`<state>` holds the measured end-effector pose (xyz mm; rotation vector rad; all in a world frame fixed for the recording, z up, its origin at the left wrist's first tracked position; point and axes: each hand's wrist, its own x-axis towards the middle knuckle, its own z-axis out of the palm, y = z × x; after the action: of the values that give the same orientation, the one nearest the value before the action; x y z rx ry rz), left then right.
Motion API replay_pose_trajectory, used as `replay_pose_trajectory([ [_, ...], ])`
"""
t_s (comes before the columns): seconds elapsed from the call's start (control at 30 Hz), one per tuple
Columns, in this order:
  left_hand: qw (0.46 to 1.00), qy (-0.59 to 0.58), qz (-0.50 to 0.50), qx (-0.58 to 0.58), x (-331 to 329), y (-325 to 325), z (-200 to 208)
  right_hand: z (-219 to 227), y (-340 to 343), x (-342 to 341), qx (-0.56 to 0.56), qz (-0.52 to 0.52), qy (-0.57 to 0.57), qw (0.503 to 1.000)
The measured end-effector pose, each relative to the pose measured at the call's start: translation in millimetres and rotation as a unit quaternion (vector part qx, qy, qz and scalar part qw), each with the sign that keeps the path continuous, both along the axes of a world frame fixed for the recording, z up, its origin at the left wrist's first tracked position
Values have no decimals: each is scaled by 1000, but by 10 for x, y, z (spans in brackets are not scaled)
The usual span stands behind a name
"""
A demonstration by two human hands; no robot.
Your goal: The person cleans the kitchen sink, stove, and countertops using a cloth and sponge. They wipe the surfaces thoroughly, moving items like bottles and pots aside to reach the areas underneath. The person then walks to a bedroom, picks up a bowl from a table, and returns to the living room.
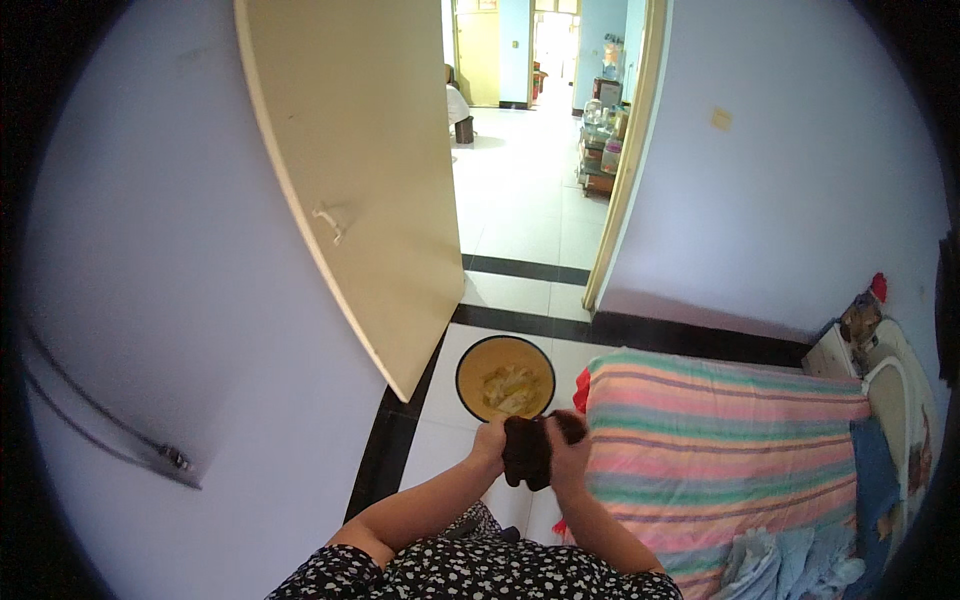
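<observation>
Between my two hands is a dark brown cloth (527,458), bunched up in front of my body. My left hand (489,441) grips its left edge, fingers partly hidden by the fabric. Closed round the right side of the cloth is my right hand (568,452), with some of the fabric showing beyond its fingers. Just past my hands, on the floor, stands a round yellow basin (470,385) with a dark rim. Something pale and yellowish, perhaps wet, lies in the bottom; its kind is unclear.
On the right a bed with a striped sheet (720,430) comes close to the basin, with light blue cloth (790,565) at its near end. A cream door (360,180) stands open at the left. Beyond the doorway, shelves (600,160) line a tiled room.
</observation>
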<state>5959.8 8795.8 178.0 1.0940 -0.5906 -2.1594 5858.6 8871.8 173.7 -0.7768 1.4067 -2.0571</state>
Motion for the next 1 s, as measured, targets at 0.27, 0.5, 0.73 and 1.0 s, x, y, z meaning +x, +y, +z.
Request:
replay_pose_trajectory([
  [0.27, 991, -92, -36, -91, -826, -2332, -143, 349, -2130, -332, -66, 42, 384, 920],
  [0.5, 999, -23, 32, -30, -1645, -4098, -272, 35, -4171, -1345, -3, -100, 40, 994],
  [0.73, 994, -88, 1, -72, -2404, -5870, -1205, 114, -5424, -1839, -13, 57, 317, 947],
  [1.0, 996, 41, 69, 25, -3686, -7445, -552, -141, -7480, -3705, 26, -19, 169, 985],
])
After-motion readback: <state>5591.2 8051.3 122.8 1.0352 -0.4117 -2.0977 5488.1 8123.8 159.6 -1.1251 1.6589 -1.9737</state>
